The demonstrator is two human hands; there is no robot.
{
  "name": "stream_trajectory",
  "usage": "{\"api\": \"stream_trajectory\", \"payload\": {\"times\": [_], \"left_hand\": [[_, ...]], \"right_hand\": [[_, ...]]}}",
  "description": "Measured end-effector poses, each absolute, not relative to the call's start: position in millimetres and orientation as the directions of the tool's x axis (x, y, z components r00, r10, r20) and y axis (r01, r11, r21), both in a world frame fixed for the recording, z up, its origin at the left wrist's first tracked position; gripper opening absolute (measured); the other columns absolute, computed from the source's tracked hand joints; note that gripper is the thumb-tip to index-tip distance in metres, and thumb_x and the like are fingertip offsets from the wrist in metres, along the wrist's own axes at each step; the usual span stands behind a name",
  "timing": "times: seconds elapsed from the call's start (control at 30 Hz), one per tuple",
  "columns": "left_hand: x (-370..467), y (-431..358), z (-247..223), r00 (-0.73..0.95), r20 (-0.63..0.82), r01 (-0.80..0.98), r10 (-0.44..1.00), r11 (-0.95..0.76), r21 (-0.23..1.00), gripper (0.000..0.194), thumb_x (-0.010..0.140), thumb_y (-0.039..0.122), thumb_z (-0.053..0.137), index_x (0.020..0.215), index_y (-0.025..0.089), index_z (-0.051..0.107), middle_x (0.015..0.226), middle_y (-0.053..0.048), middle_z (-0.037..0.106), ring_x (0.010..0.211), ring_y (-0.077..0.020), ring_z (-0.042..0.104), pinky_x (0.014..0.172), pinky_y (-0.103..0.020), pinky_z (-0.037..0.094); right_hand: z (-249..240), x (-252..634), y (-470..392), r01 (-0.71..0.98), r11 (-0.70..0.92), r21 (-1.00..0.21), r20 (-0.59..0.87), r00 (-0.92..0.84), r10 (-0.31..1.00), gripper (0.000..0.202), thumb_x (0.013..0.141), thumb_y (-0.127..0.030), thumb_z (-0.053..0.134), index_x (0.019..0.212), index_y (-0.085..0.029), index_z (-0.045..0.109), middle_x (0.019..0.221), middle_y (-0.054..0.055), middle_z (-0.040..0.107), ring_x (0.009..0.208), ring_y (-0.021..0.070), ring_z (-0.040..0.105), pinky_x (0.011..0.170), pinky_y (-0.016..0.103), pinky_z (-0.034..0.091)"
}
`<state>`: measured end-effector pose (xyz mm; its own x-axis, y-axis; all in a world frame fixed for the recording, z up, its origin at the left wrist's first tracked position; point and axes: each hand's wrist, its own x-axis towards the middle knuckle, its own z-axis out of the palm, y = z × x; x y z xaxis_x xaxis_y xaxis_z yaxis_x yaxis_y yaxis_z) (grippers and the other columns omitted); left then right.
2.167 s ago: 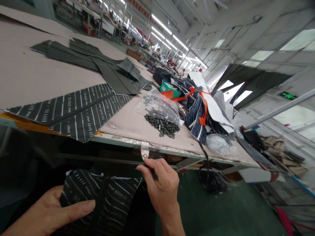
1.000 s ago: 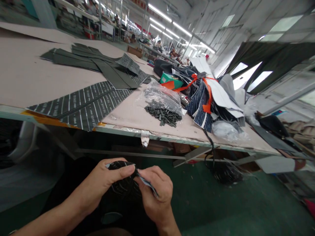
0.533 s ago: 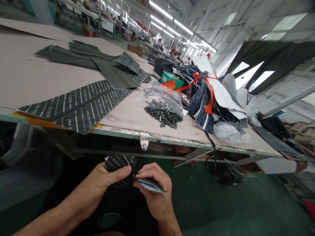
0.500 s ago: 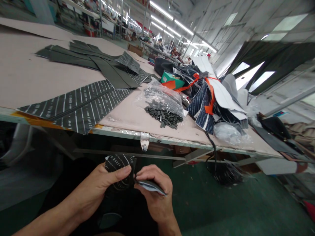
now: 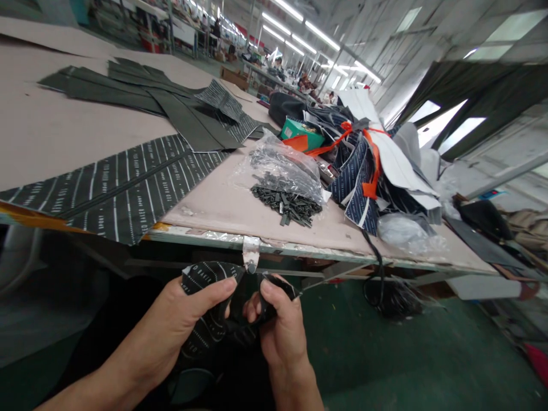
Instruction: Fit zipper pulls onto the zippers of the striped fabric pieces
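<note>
Below the near edge of the counter (image 5: 299, 250), in front of our lap, we hold one item: a dark printed fabric piece (image 5: 205, 302), bunched between both hands. Left hand (image 5: 188, 319): closed on the fabric's upper corner, thumb laid flat across the printed face, fingers hidden behind. Right hand (image 5: 278, 325): closed on the opposite end, forefinger and thumb pinching a folded dark edge. Relation of note: the fabric spans the short gap between the two hands, its long axis running left to right, roughly level with the counter edge; both hands touch it, neither nearer than the other. A taped tab (image 5: 250, 254) hangs from the counter edge just above the gap. On the counter, well apart from us: a striped panel (image 5: 120, 182), a heap of small dark clips (image 5: 286, 205) beside a clear bag (image 5: 282, 168), and a tied bundle (image 5: 368, 171).
</note>
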<state>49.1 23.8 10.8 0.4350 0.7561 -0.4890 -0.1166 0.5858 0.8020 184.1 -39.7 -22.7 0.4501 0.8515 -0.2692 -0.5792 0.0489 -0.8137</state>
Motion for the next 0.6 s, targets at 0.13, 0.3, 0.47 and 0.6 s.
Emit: {"api": "stream_trajectory", "payload": {"times": [0.13, 0.3, 0.47, 0.6], "left_hand": [[48.2, 26.0, 8.1, 0.454, -0.470, -0.083, 0.757, 0.561, 0.824, 0.040, 0.066, 0.048, 0.087, 0.052, 0.019, 0.062, 0.051, 0.003, 0.063, 0.050, -0.0132, 0.055, 0.056, -0.024, 0.049], [50.1, 27.8, 6.7, 0.500, -0.476, -0.069, 0.724, 0.581, 0.811, 0.036, 0.067, 0.048, 0.086, 0.057, 0.018, 0.067, 0.059, -0.002, 0.072, 0.057, -0.0167, 0.063, 0.058, -0.025, 0.051], [50.1, 29.4, 4.2, 0.559, -0.458, -0.083, 0.691, 0.596, 0.798, 0.033, 0.071, 0.047, 0.084, 0.064, 0.017, 0.073, 0.067, -0.005, 0.078, 0.063, -0.0183, 0.066, 0.064, -0.027, 0.054], [50.7, 30.9, 2.9, 0.531, -0.464, -0.104, 0.709, 0.598, 0.795, 0.033, 0.067, 0.045, 0.088, 0.059, 0.019, 0.071, 0.061, -0.002, 0.075, 0.058, -0.0167, 0.065, 0.059, -0.025, 0.053]], "right_hand": [[-18.1, 185.4, -40.2, -0.560, 0.028, -0.828, -0.272, 0.445, 0.853, 0.031, 0.071, -0.033, 0.079, 0.056, -0.019, 0.056, 0.044, -0.003, 0.055, 0.040, 0.0112, 0.051, 0.046, 0.023, 0.038], [-13.7, 187.0, -38.1, -0.539, 0.000, -0.842, -0.277, 0.433, 0.857, 0.030, 0.070, -0.032, 0.079, 0.056, -0.018, 0.057, 0.044, -0.003, 0.056, 0.039, 0.0103, 0.051, 0.045, 0.021, 0.038], [-12.6, 187.8, -34.2, -0.559, -0.011, -0.829, -0.280, 0.398, 0.874, 0.030, 0.069, -0.032, 0.079, 0.054, -0.017, 0.058, 0.045, -0.003, 0.055, 0.039, 0.0098, 0.050, 0.045, 0.021, 0.039], [-11.5, 187.7, -32.2, -0.563, -0.021, -0.826, -0.289, 0.392, 0.873, 0.030, 0.069, -0.033, 0.079, 0.054, -0.017, 0.059, 0.045, -0.003, 0.054, 0.040, 0.0099, 0.050, 0.045, 0.021, 0.039]]}}
